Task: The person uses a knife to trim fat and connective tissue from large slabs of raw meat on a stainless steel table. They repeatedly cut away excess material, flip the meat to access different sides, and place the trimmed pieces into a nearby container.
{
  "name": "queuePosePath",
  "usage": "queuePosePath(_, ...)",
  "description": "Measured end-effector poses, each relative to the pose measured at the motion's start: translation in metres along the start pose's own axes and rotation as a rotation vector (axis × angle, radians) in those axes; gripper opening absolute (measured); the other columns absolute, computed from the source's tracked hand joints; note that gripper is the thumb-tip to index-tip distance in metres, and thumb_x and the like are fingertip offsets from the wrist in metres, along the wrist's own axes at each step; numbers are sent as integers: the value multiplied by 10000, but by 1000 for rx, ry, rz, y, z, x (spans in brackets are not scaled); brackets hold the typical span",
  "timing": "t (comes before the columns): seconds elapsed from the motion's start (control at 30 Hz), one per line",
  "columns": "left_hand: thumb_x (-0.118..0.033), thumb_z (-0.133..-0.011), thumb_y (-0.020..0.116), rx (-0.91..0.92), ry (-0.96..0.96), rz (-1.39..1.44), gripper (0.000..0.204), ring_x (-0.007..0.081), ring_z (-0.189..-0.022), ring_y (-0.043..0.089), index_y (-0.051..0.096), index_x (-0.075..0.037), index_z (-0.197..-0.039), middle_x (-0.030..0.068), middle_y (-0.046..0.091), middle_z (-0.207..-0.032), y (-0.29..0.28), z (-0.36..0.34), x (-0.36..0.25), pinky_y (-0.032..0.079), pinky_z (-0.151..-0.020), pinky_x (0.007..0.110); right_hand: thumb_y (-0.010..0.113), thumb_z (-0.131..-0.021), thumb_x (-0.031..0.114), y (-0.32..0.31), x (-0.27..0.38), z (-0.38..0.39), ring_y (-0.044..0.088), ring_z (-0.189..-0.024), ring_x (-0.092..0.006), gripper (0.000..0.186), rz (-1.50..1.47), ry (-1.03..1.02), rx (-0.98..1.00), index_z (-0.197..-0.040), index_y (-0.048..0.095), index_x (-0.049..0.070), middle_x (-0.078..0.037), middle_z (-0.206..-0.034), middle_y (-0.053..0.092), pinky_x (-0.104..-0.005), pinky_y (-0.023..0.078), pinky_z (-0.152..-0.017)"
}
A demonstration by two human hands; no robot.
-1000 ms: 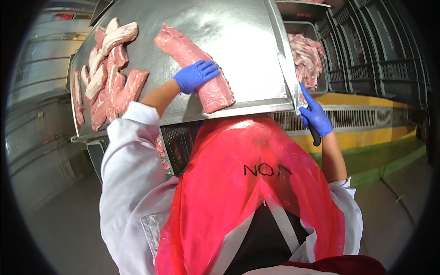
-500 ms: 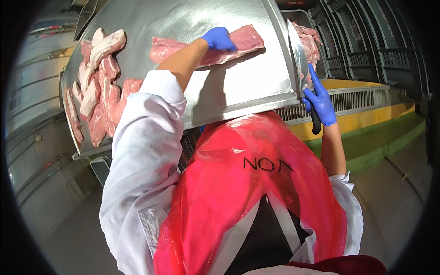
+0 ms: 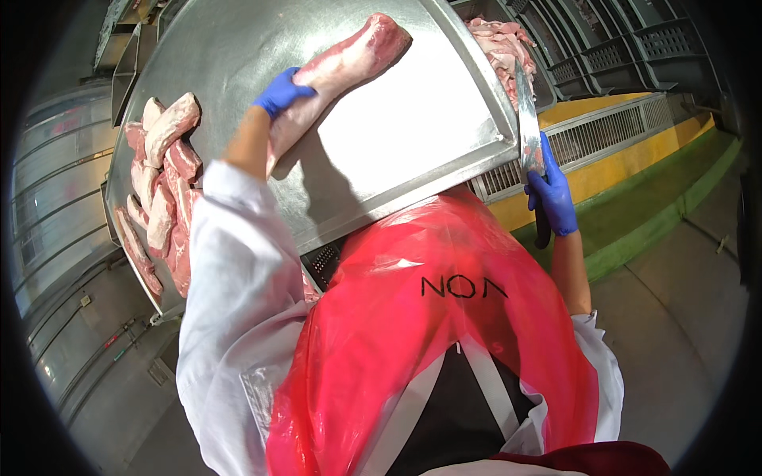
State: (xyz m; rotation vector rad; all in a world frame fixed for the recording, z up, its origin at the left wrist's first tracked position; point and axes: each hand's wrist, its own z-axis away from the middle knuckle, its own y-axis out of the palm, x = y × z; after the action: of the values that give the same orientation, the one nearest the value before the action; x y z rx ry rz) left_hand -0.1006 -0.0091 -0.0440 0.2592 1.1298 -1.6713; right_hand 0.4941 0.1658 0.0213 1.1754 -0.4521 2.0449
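A long pork loin point(image 3: 343, 70) lies slantwise on the metal table point(image 3: 373, 163), pale fat side showing and its far end up toward the right. Near its lower left part, my blue-gloved left hand point(image 3: 284, 94) grips it from the left edge, with some fingertips out of sight. Beyond the table's right edge, my blue-gloved right hand point(image 3: 556, 194) is closed around the dark handle of a long knife point(image 3: 526, 119). The blade points up and away from me, apart from the loin.
Several cut pieces of pork point(image 3: 163, 198) are heaped at the table's left side. A grey crate of pale trimmings point(image 3: 500, 51) stands past the right edge, under the knife's tip. Stacked grey crates point(image 3: 659, 44) and a metal grating point(image 3: 603, 131) lie farther right.
The loin has turned over from its red side to its pale side and slants more steeply. My left hand has shifted left along it. The knife stays in my right hand.
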Motion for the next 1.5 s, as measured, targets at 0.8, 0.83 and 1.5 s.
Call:
queuePosePath(0.8,-269,-828,698,-736,-90,-930,593,433,-1236,573,534,-37,-1348,215,569,-1337,91,-48,-90,505,-998,510,539,-966,23,28,5,3,516,-578,-63,798,89,52,56,-1660,210,238,-32,-861,590,-211,466,-481)
queuePosePath(0.83,-279,-838,693,-734,-81,-832,530,427,-1192,603,571,-27,-1288,217,606,-1285,83,-69,-91,518,-974,504,541,-967,25,31,9,2,512,-572,-65,799,99,46,40,-1660,209,242,-32,-860,591,-210,464,-481)
queuePosePath(1.5,-322,-885,657,-555,-47,-233,419,418,-963,715,678,38,-1100,273,726,-1002,91,5,-74,552,-849,453,556,-1009,236,158,43,-185,719,-784,-203,762,326,-507,332,-1657,155,234,-178,-1304,666,-334,595,-656)
